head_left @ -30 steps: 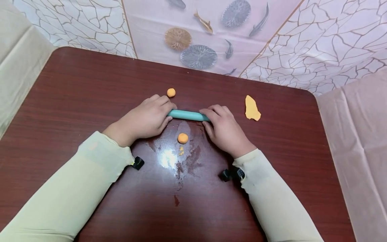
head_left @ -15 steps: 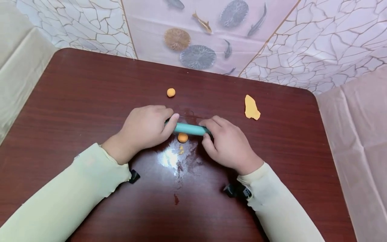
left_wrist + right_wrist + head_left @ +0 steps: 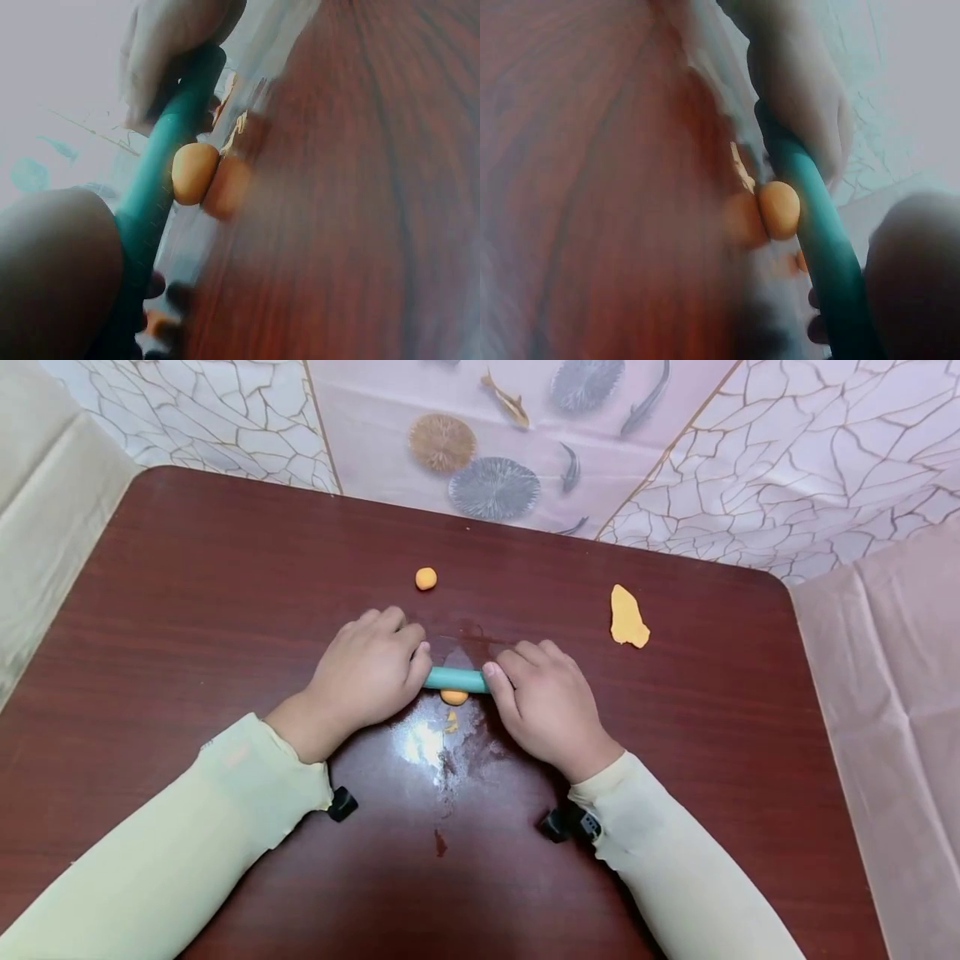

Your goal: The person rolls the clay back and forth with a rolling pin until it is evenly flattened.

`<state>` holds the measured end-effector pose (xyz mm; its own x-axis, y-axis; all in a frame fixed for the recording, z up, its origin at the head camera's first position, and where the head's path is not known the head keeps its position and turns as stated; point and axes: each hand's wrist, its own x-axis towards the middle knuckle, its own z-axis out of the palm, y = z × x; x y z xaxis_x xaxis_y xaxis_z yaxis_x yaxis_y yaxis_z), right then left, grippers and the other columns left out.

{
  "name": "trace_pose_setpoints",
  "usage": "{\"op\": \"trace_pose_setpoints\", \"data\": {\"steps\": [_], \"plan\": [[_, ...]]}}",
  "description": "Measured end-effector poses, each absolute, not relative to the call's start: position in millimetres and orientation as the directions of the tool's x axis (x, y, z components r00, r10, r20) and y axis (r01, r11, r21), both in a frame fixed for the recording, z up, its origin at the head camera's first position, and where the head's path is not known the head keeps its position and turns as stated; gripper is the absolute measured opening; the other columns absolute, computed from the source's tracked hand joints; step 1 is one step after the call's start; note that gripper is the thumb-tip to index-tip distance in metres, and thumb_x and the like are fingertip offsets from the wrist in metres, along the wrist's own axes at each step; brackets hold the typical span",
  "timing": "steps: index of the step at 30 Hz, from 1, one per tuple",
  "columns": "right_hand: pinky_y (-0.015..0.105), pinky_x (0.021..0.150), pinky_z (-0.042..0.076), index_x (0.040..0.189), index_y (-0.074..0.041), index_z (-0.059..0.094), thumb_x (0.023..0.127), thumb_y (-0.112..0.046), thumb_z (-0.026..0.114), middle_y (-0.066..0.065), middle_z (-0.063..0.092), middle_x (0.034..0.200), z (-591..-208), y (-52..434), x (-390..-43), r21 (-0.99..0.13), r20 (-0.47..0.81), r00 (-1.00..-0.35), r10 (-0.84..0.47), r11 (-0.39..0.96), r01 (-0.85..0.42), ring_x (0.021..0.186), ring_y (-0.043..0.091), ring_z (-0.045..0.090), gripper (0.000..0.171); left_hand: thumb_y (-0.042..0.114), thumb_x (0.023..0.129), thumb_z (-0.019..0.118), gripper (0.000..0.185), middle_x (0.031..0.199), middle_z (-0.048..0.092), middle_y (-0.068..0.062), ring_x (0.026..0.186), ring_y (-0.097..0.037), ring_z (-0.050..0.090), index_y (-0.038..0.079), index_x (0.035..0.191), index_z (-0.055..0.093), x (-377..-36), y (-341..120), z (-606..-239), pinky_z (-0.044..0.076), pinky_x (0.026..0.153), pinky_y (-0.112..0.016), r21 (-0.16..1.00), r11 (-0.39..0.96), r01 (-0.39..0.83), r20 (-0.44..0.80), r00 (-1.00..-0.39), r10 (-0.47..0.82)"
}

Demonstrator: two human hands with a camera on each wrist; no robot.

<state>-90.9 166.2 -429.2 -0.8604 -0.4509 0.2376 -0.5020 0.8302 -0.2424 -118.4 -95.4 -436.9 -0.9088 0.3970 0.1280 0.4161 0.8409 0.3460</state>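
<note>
- Teal roller (image 3: 456, 679): both ends hidden under the left hand (image 3: 367, 672) and the right hand (image 3: 543, 702); only the middle stretch shows in the head view.
- Orange ball (image 3: 453, 697): upper half covered by the roller from above; whether flattened, cannot tell.
- Left wrist view: the table (image 3: 360, 187) is blurred, and a dark finger fills the lower left corner.
- Right wrist view: the table and near hand are out of focus; the roller runs off the bottom edge.
- Both sleeves are cut off by the head view's bottom edge.
</note>
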Motion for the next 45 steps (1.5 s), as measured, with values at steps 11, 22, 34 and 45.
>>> {"op": "trace_pose_setpoints", "data": {"steps": [11, 22, 34, 45], "plan": [[0.056, 0.142, 0.021, 0.177, -0.016, 0.037, 0.118, -0.065, 0.030, 0.008, 0.022, 0.189, -425, 169, -92, -0.172, -0.079, -0.886, -0.457, 0.882, -0.439, 0.178, 0.033, 0.015, 0.077, 0.048, 0.119, 0.037, 0.045, 0.174, 0.044, -0.017, 0.171, -0.043, 0.028, 0.021, 0.143, 0.064, -120, -95, -437, 0.033, 0.128, -0.070, 0.326, 0.856, 0.402, 0.043, -0.911, 0.411], [0.060, 0.141, 0.023, 0.180, -0.011, 0.023, 0.109, -0.079, 0.046, 0.012, 0.019, 0.189, -427, 175, -69, -0.066, -0.063, -0.830, -0.555, 0.832, -0.551, 0.177, 0.039, 0.017, 0.101, 0.068, 0.112, 0.047, 0.061, 0.176, 0.042, -0.011, 0.171, -0.043, 0.026, 0.027, 0.154, 0.062, -102, -103, -437, 0.022, 0.134, -0.074, 0.323, 0.787, 0.526, 0.022, -0.835, 0.550], [0.063, 0.139, 0.024, 0.181, -0.011, 0.016, 0.101, -0.087, 0.053, 0.014, 0.013, 0.190, -427, 176, -41, -0.016, -0.074, -0.800, -0.596, 0.803, -0.596, 0.176, 0.042, 0.017, 0.116, 0.088, 0.098, 0.057, 0.110, 0.188, 0.023, -0.012, 0.177, -0.044, 0.010, 0.021, 0.180, 0.028, -74, -107, -431, 0.010, 0.136, -0.077, 0.255, 0.798, 0.545, -0.138, -0.797, 0.588], [0.065, 0.139, 0.023, 0.182, -0.011, 0.013, 0.098, -0.087, 0.058, 0.013, 0.010, 0.191, -426, 177, -13, -0.017, -0.076, -0.792, -0.605, 0.795, -0.606, 0.176, 0.042, 0.015, 0.122, 0.084, 0.100, 0.059, 0.116, 0.189, 0.019, -0.015, 0.177, -0.044, 0.011, 0.016, 0.182, 0.014, -45, -108, -426, 0.013, 0.137, -0.076, 0.253, 0.798, 0.547, -0.170, -0.787, 0.593]]}}
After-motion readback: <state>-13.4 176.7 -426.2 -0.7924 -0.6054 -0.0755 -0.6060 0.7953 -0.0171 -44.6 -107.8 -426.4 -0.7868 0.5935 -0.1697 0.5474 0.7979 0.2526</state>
